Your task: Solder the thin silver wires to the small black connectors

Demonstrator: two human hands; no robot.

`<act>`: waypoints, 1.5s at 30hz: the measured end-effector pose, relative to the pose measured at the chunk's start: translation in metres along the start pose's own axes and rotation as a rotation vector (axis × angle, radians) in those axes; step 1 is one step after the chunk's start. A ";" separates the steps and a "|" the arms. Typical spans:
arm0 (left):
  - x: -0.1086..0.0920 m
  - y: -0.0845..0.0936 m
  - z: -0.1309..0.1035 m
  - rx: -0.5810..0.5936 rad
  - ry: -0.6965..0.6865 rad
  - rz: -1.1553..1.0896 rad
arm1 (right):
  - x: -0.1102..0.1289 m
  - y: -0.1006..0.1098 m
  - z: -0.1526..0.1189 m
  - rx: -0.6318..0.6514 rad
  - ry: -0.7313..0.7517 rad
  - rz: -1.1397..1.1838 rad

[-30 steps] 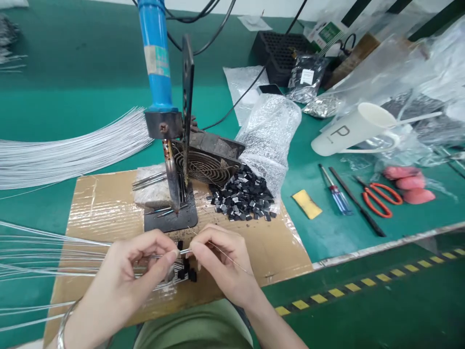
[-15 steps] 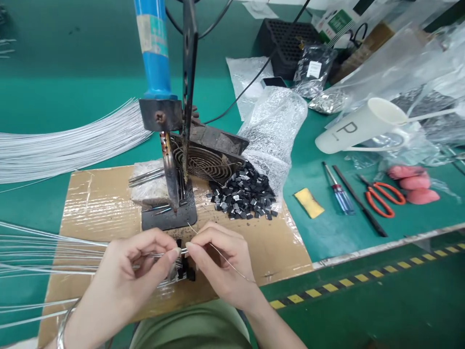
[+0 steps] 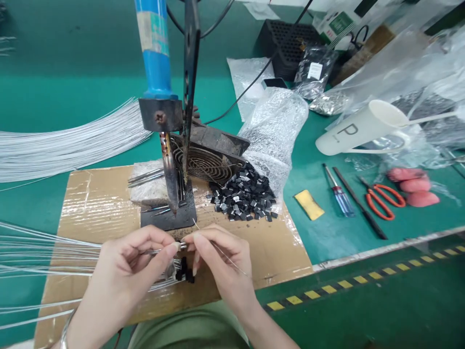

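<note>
My left hand (image 3: 132, 274) is closed, thumb and forefinger pinching the tip of a thin grey wire (image 3: 154, 251) with bright ends. Close against those fingertips is my right hand (image 3: 225, 261), its fingers bent round a fine solder wire (image 3: 230, 260) that runs across the palm and sticks up past the forefinger. Its thumb and forefinger are at the wire's end; whether they touch it I cannot tell. Just below both hands lie several small black pieces (image 3: 187, 272) by more wire ends, partly covered. Above hangs a soldering iron (image 3: 170, 174) with a blue handle, tip down.
Under the iron lies a black plate (image 3: 187, 215) on cardboard (image 3: 98, 198). A dusty fan (image 3: 203, 162) and a heap of black connectors (image 3: 245, 194) sit behind. To the right are a yellow sponge (image 3: 308, 203), screwdriver (image 3: 339, 194), orange-handled scissors (image 3: 383, 198) and mug (image 3: 358, 128).
My right fingertips have shifted slightly up, and the forefinger now reaches over the wire's end. The solder wire's tip has moved a little right. My left hand keeps its pinch.
</note>
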State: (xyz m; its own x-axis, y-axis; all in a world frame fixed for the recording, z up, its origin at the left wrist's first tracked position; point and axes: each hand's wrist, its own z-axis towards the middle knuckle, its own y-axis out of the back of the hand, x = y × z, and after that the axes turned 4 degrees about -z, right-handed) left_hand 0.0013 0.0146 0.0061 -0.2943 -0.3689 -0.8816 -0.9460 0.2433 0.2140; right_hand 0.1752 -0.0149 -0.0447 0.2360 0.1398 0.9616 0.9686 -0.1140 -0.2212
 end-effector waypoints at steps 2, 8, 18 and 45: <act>0.002 0.000 -0.001 -0.002 -0.001 0.012 | 0.000 -0.004 -0.001 0.023 -0.019 0.061; 0.006 -0.005 -0.002 -0.064 -0.102 0.079 | 0.001 -0.010 -0.003 0.042 -0.096 0.200; 0.012 -0.008 -0.008 -0.121 -0.118 0.129 | -0.007 -0.010 -0.002 0.031 -0.198 0.318; 0.017 0.000 -0.002 0.015 -0.078 0.210 | -0.003 0.006 0.006 0.160 -0.408 0.330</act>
State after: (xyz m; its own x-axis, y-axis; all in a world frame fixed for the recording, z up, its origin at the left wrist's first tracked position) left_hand -0.0043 0.0061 -0.0078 -0.4729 -0.2382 -0.8483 -0.8627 0.3213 0.3907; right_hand 0.1802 -0.0096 -0.0503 0.5101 0.4960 0.7027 0.8300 -0.0698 -0.5533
